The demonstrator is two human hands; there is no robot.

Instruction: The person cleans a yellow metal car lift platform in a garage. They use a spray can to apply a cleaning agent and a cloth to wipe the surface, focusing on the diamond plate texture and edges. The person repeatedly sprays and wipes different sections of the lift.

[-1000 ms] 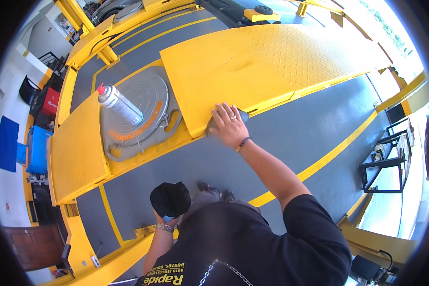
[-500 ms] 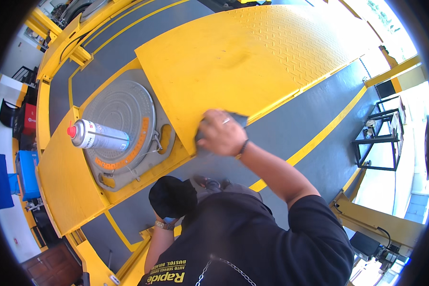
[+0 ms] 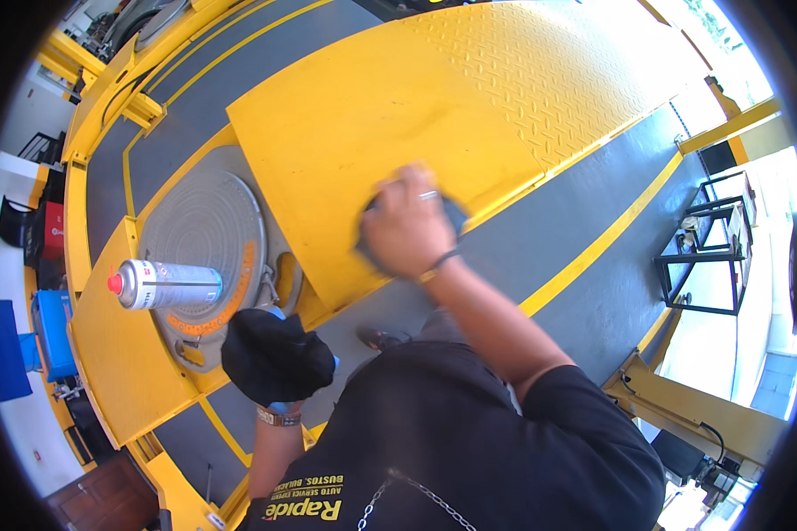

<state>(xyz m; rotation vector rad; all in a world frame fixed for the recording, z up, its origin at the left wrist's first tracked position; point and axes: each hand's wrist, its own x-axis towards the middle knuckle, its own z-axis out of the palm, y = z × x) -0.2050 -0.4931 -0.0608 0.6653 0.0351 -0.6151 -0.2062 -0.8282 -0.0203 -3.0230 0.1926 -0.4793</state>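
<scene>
My right hand (image 3: 408, 225), somewhat blurred, presses a dark grey rag (image 3: 456, 217) onto the smooth part of a yellow metal ramp plate (image 3: 328, 150), near its lower corner. Rag shows on both sides of the hand. Lower left, a bunched black cloth (image 3: 279, 358) with bits of blue at its edges covers most of my left hand (image 3: 283, 409), which holds it up in front of the turntable. The fingers there are hidden. A spray can (image 3: 170, 283) with a red nozzle stands on the round grey turntable plate (image 3: 199, 217), left of both hands.
Diamond tread (image 3: 540, 80) covers the ramp's far right part. Grey floor (image 3: 593, 203) with yellow lines runs along the ramp's near side. To the right stands a black metal rack (image 3: 704, 261). A blue box (image 3: 55, 332) and a red box (image 3: 53, 230) are at the left.
My right hand has shifted slightly up the ramp plate with the rag. My left hand has moved left and up with the black cloth, now overlapping the turntable's near edge.
</scene>
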